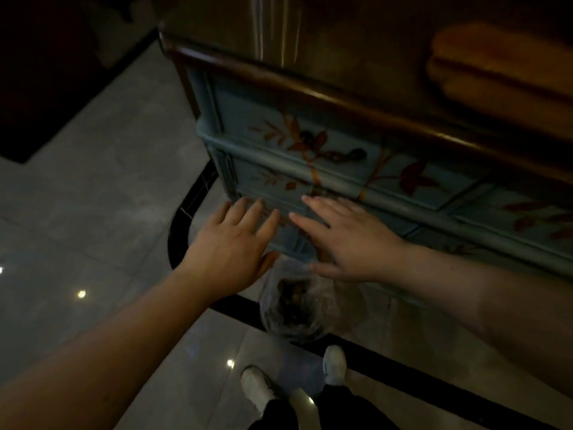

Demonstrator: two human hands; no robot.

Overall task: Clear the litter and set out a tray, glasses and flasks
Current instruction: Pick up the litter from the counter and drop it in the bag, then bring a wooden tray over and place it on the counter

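A small bin lined with a clear plastic bag (297,308) stands on the floor against the blue cabinet, with brownish litter inside it. My left hand (231,243) hovers just above and to the left of the bin, fingers spread, holding nothing. My right hand (350,240) hovers above and to the right of it, palm down and fingers apart, also holding nothing. Both hands are in front of the cabinet's lowest drawers. No tray, glasses or flasks are in view.
The blue cabinet (341,156) has painted orange leaves, a dark metal handle (347,155) and a brown wooden top (356,57). Glossy grey floor tiles with a black border strip (186,209) lie below. My white shoes (333,364) stand near the bin. The room is dim.
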